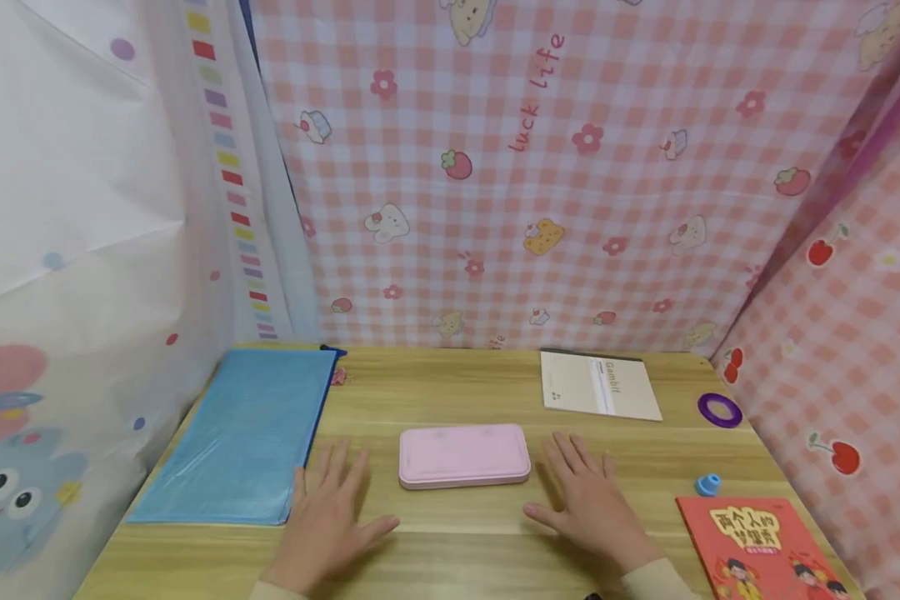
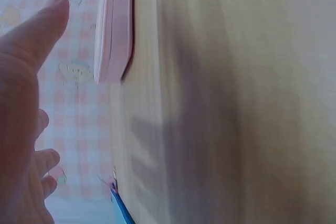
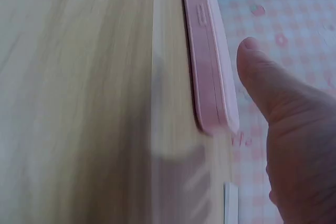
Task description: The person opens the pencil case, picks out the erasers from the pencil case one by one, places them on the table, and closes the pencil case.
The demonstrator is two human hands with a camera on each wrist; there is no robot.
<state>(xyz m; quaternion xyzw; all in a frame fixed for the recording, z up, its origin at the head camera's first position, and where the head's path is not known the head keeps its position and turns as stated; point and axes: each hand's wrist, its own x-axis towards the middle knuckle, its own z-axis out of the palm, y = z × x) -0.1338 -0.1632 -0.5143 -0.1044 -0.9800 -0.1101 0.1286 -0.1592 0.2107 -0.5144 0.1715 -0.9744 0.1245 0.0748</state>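
A closed pink case (image 1: 463,454) with rounded corners lies flat in the middle of the wooden table. To its left my left hand (image 1: 326,512) is spread palm down, its fingers straight and apart from the case, close to the edge of a blue zip folder (image 1: 232,437). On the other side my right hand (image 1: 592,500) is held the same way, thumb toward the case and touching nothing that I can see. Both wrist views show the case's side, the left hand (image 2: 21,103) and the right hand (image 3: 299,124) above the tabletop, with their shadows on the wood.
At the back right lies a cream notebook (image 1: 577,385) marked "Gambit". A purple ring (image 1: 720,410) and a small blue cone-shaped piece (image 1: 708,485) are near the right edge, above a red book (image 1: 757,542). A pink clip (image 1: 340,377) sits by the folder. Printed curtains (image 1: 540,192) enclose the table.
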